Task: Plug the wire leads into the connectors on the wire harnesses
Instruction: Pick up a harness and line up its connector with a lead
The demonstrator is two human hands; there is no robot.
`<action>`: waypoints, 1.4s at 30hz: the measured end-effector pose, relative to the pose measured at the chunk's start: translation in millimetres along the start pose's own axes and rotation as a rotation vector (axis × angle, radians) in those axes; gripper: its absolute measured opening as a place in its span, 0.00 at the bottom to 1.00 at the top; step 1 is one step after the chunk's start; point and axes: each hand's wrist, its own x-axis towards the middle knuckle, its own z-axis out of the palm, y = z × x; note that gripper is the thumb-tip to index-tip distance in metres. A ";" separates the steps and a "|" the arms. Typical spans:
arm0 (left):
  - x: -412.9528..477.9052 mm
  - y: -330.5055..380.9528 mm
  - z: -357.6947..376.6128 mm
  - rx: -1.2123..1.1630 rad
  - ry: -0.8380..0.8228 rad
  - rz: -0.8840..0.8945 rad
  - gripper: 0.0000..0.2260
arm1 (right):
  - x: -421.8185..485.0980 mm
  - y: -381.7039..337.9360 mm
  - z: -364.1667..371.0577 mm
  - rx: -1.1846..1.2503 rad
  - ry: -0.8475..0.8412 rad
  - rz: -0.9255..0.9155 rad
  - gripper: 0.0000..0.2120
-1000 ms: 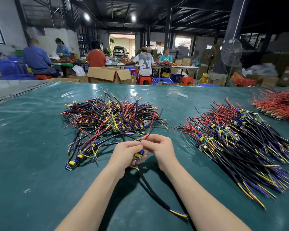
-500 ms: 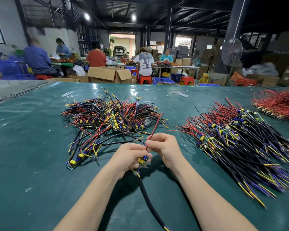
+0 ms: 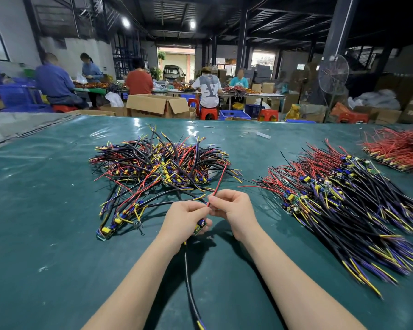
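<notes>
On the table (image 3: 34, 234): harness pile (image 3: 157, 163) ahead-left, second harness pile (image 3: 343, 206) to the right, wire bundle (image 3: 398, 148) behind that, far right. Btwn the piles, nearer us: our left hand (image 3: 184, 217) w/ a harness (image 3: 200, 226), right hand (image 3: 234, 210) w/ a wire lead (image 3: 218, 182).

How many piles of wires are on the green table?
3. A tangled pile sits left of centre, a bigger pile to its right, and a red pile at the far right edge, partly cut off; more may be hidden.
</notes>
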 end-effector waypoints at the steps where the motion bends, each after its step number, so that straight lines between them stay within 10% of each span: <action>1: 0.3 0.2 0.3 0.015 0.015 0.020 0.11 | 0.0 0.2 1.4 -0.011 0.015 -0.012 0.12; 42: 0.5 -0.2 -11.0 0.023 -0.426 -0.191 0.09 | 5.4 -6.9 -15.3 0.124 0.272 0.036 0.12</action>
